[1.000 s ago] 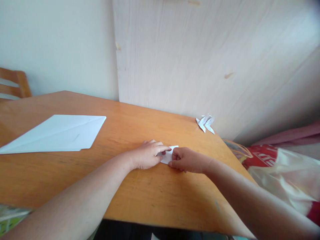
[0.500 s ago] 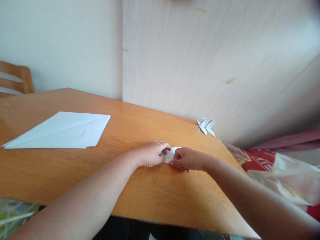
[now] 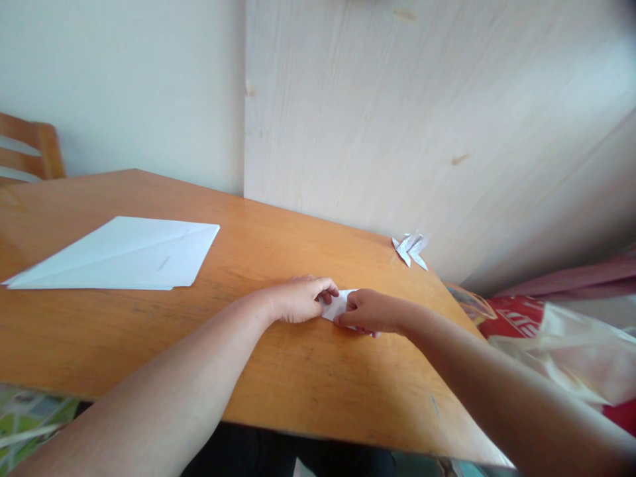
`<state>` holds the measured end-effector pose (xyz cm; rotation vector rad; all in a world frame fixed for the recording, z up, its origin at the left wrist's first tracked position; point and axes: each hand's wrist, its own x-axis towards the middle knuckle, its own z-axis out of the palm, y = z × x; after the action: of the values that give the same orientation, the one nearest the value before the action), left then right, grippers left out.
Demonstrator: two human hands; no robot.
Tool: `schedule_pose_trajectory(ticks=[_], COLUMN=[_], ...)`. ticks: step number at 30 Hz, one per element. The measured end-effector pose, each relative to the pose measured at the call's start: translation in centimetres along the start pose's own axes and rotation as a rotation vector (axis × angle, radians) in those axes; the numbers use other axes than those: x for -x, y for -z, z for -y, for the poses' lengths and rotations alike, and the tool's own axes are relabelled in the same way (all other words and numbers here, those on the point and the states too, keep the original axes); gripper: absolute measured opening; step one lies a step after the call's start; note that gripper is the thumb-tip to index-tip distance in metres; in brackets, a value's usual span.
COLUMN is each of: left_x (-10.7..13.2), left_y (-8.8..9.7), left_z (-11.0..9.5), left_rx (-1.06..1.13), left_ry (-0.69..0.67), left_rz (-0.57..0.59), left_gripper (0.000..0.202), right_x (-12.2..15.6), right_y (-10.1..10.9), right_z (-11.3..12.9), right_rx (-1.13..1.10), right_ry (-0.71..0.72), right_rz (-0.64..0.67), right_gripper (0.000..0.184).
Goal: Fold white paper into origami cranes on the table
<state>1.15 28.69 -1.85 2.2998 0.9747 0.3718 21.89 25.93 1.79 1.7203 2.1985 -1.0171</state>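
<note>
A small white piece of paper [image 3: 338, 305] lies on the orange wooden table [image 3: 308, 391], mostly covered by my hands. My left hand [image 3: 301, 299] rests on its left side with fingers curled and pressed onto it. My right hand [image 3: 370, 312] pinches its right edge with closed fingers. A small folded paper figure [image 3: 410, 248] sits at the table's far right corner by the wall.
A large white sheet folded along a diagonal [image 3: 122, 255] lies on the table's left. A wooden chair back [image 3: 34, 151] stands at far left. A pale wood panel [image 3: 422, 112] rises behind the table. A red and clear plastic bag [image 3: 561, 338] lies off the right edge.
My left fingers have curled in from a stretched pose, and both hands have drawn closer over the small paper. The view shifted slightly.
</note>
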Motion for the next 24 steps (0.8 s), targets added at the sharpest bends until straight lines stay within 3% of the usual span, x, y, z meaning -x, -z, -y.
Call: schedule_pose_trajectory(ticks=[5,15,24], left_x=[0.0,-0.3,-0.3], left_y=[0.0,-1.1,-0.8], left_z=[-0.1,-0.4,-0.3], left_rx=[0.022,-0.129,-0.229], left_ry=[0.005,-0.007,-0.072], left_rz=[-0.001,-0.14,-0.093], left_gripper=[0.034,0.034,0.02], right_x=[-0.4,-0.3,-0.5], right_y=[-0.1,-0.1,0.4], right_z=[-0.3,-0.6,-0.7], right_rx=[0.028,-0.057,-0.093], right_ry=[0.022,0.064,0.071], right_rz=[-0.009,0.007,0.047], right_gripper=[0.026,0.031,0.029])
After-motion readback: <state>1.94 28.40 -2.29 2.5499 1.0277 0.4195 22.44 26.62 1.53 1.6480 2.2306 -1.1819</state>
